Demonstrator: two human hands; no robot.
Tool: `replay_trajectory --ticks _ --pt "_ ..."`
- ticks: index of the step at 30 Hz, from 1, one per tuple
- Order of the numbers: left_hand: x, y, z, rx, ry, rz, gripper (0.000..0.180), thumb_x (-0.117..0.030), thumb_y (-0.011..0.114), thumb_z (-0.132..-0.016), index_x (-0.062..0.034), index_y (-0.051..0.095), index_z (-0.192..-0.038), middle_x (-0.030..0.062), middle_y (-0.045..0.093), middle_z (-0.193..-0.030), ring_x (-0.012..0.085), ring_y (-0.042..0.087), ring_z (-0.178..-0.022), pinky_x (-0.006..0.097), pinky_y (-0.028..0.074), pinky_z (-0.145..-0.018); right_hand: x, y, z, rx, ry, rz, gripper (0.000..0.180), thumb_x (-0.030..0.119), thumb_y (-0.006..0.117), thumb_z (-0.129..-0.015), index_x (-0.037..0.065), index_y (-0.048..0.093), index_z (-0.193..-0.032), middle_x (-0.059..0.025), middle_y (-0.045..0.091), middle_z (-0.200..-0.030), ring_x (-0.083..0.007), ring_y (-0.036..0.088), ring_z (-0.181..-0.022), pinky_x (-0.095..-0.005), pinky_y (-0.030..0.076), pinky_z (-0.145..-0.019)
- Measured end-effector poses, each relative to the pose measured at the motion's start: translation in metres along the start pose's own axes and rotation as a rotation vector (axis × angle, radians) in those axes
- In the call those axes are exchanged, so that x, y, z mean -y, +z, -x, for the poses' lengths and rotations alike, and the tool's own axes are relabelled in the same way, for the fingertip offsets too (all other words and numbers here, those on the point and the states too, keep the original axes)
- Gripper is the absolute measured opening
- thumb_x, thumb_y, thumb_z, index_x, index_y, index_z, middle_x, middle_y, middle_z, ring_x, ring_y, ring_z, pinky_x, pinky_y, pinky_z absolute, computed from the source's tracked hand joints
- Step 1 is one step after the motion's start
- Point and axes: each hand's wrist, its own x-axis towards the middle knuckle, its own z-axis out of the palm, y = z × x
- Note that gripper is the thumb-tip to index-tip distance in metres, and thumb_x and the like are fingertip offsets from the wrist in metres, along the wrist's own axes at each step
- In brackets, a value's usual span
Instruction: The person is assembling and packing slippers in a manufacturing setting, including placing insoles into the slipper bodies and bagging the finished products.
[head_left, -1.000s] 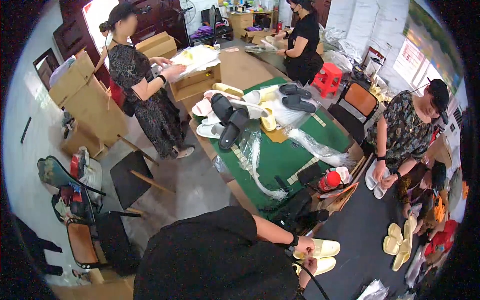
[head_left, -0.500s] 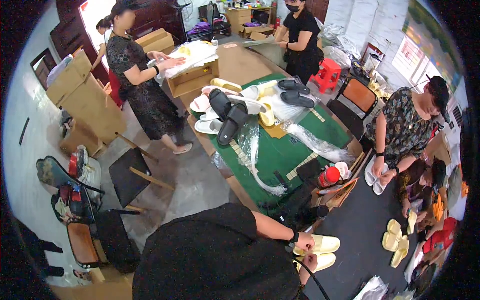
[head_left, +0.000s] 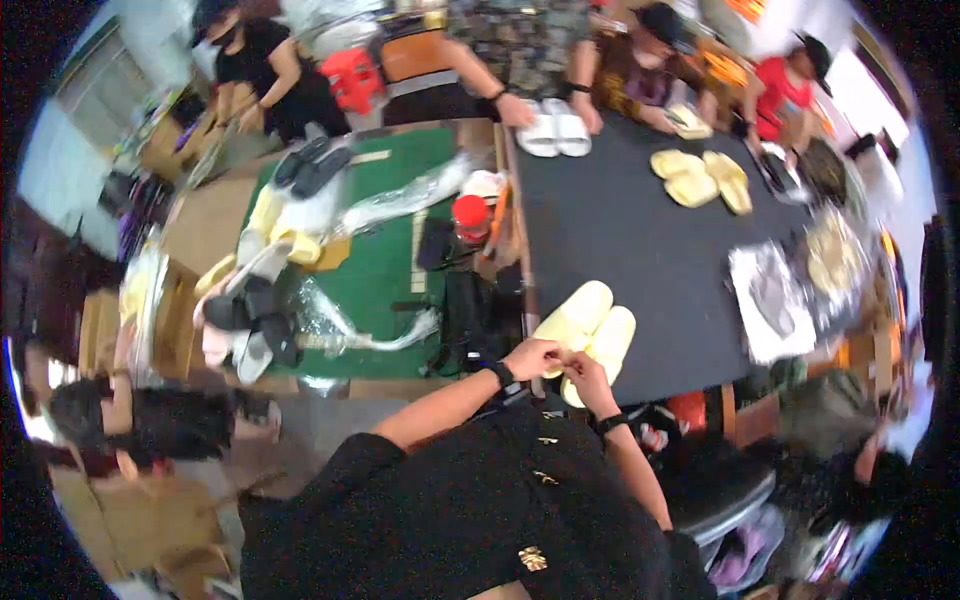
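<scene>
Two pale yellow slide slippers [head_left: 613, 338] lie side by side on the dark tabletop [head_left: 650, 255], toes pointing away from me. Over their near ends my left hand [head_left: 533, 358] and my right hand [head_left: 592, 384] meet, thumbs and fingers pinched together. Whatever sits between the fingertips is too small to make out. Both wrists carry dark bands. The left hand is closest to the left slipper's heel, while the right covers part of the other slipper's heel.
Across the table a person's hands hold white slippers [head_left: 553, 130]. More yellow slippers [head_left: 690, 180] lie at the far right, near plastic-wrapped packs [head_left: 768, 300]. Left stands a green-topped table [head_left: 385, 290] with piled slippers and a red-lidded jar [head_left: 470, 216]. A black stool [head_left: 715, 490] is at lower right.
My view has swung to the right, bringing the dark table toward the middle. Both hands stay pinched together at the yellow slippers' near ends.
</scene>
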Motion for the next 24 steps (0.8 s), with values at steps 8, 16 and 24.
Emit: replay_trajectory --ticks 8,16,24 --pt "-0.015 0.005 -0.001 0.049 -0.127 0.042 0.019 -0.014 0.063 -0.084 -0.0009 0.061 -0.097 0.0094 0.067 -0.085 0.0154 0.064 -0.078 0.030 0.050 -0.071 -0.007 -0.005 0.018 -0.067 0.043 0.109 0.011 0.010 0.061 -0.079 0.001 0.059 -0.086 -0.0181 0.062 -0.074 -0.0336 0.062 -0.070 -0.0383 0.048 -0.062" --pt "-0.008 0.010 -0.005 -0.017 -0.109 0.040 0.017 -0.013 0.063 -0.084 0.0002 0.062 -0.094 0.0089 0.066 -0.081 0.0132 0.061 -0.072 0.028 0.048 -0.066 -0.011 -0.009 0.026 -0.115 0.098 0.016 0.010 0.011 0.058 -0.083 0.001 0.058 -0.084 -0.0132 0.062 -0.066 -0.0245 0.063 -0.060 -0.0343 0.048 -0.057" --pt "-0.008 0.005 -0.009 -0.018 -0.062 0.044 0.015 -0.010 0.064 -0.081 0.0006 0.062 -0.091 0.0106 0.065 -0.078 0.0162 0.061 -0.070 0.029 0.048 -0.067 -0.003 -0.012 0.018 -0.085 0.117 -0.003 0.011 0.011 0.058 -0.083 0.003 0.058 -0.088 -0.0120 0.063 -0.067 -0.0228 0.064 -0.061 -0.0329 0.049 -0.058"
